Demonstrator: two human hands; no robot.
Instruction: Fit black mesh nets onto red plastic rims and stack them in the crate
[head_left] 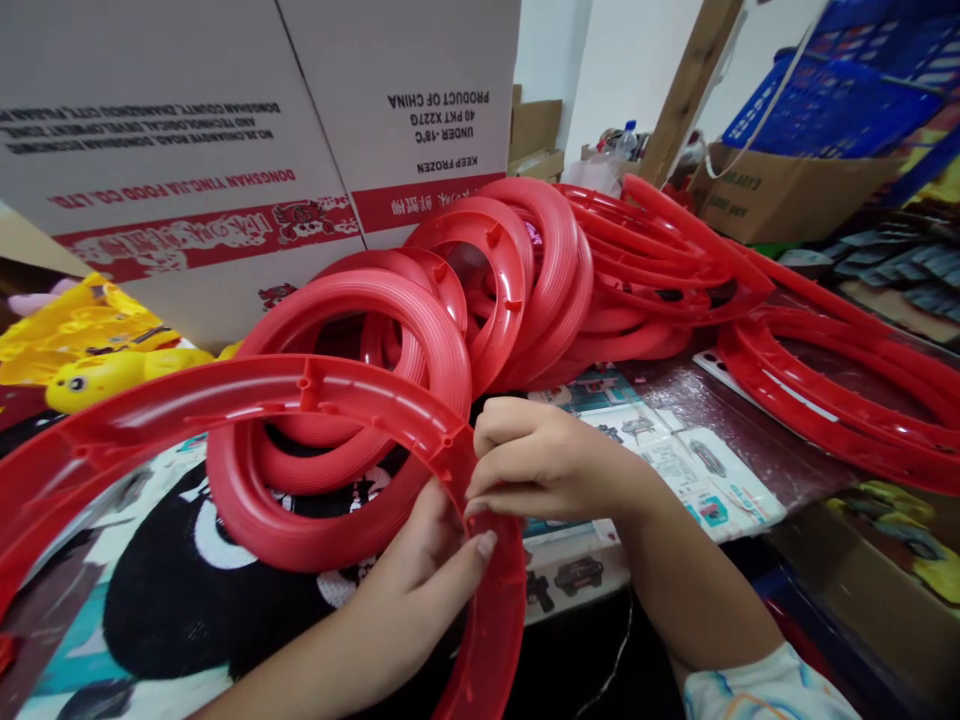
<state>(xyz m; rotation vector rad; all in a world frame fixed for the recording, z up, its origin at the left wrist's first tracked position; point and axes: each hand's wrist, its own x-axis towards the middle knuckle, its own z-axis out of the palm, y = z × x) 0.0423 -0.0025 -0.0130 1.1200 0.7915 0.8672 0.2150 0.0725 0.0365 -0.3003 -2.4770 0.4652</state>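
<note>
The big red hoop (360, 388) arcs across the near left; the left hand (429, 560) grips its right side, and the right hand (536, 458) bunches closed fingers against its edge.

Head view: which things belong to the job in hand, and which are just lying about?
In use, by the look of it:
- red hoop, gripped by the left hand, right hand curled at its edge
- red rings piled behind, probably

Apparently lying about:
- yellow toy
- white carton
- blue basket
</note>
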